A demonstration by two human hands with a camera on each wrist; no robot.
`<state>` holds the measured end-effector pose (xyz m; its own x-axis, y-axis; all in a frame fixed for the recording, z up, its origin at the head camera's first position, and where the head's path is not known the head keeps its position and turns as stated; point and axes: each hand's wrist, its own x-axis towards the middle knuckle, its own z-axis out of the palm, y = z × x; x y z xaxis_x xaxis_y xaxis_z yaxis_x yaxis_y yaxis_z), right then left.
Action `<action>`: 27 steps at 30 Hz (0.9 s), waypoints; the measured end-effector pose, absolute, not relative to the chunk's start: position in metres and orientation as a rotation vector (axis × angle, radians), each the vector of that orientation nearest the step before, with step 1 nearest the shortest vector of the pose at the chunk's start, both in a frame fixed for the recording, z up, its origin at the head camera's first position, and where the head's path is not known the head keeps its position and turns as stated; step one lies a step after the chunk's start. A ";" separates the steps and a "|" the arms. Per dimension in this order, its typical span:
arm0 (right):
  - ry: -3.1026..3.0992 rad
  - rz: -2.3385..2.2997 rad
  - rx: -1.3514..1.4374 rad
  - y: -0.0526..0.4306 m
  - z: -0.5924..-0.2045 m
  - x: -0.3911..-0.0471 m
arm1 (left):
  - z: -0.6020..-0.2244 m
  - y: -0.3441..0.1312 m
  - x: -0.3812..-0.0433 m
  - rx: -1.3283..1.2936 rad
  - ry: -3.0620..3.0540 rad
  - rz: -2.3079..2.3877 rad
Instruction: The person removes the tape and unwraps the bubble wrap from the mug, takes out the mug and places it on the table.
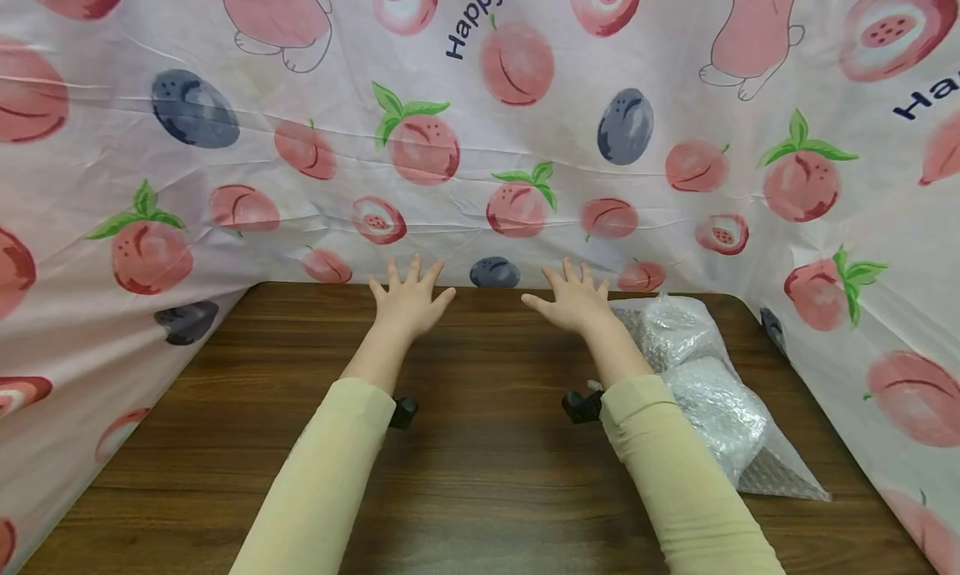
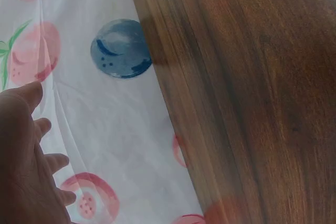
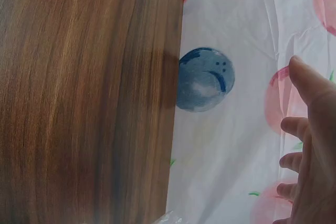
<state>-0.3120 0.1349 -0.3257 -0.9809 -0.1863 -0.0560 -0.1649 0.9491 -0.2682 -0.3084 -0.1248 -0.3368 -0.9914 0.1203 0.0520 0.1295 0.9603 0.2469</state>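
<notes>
Both hands reach forward over the far part of a brown wooden table [image 1: 480, 475], palms down and fingers spread. My left hand [image 1: 408, 306] holds nothing; in the left wrist view its fingers [image 2: 31, 95] stretch out in front of the printed cloth. The right hand [image 1: 576, 302] is likewise bare, and its fingers [image 3: 302, 74] show apart in the right wrist view. Nearest to the right hand and forearm lies a bundle in clear bubble wrap [image 1: 716, 408], which the right sleeve partly overlaps. What the wrap contains is hidden.
A white cloth [image 1: 465, 192] printed with peaches, blue fruit and pink figures hangs behind the table and along both sides. Dark wrist mounts sit below the left wrist [image 1: 403, 412] and the right wrist [image 1: 583, 407]. The table's far edge runs just beneath the fingertips.
</notes>
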 end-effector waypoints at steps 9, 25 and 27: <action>3.046 -0.445 -0.286 0.135 -0.318 -0.307 | -0.335 -0.129 -0.307 -0.211 -3.085 -0.425; 3.134 -0.503 -0.354 0.131 -0.289 -0.278 | -0.335 -0.128 -0.299 -0.289 -3.017 -0.552; 3.143 -0.529 -0.363 0.131 -0.287 -0.274 | -0.335 -0.127 -0.297 -0.316 -2.993 -0.557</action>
<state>-0.2736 0.1306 -0.2868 -0.9723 -0.2105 0.1017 -0.2322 0.9200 -0.3156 -0.2972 -0.1268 -0.3346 -0.9754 0.1869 0.1168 0.2164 0.9126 0.3470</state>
